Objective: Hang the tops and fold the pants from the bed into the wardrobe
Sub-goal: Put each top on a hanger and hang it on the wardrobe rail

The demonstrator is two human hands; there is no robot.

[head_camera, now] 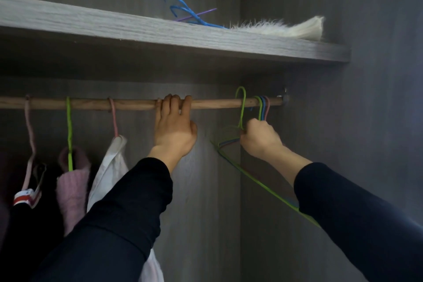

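Okay, left hand (174,130) fingers curl over rod (91,103), right hand (261,138) fingers clamp green hanger (242,110); we should lift straight up, clear of spare hangers (263,107) beside them.

No txt, labels, brands or nos. could be read anywhere. Red-white band (21,198) on the dark top (25,226) at left showed stripes only.

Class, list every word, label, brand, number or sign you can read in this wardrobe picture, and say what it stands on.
None can be read. The shelf, the rail, the hangers and the hanging clothes show no writing; the red-and-white trim shows stripes only.
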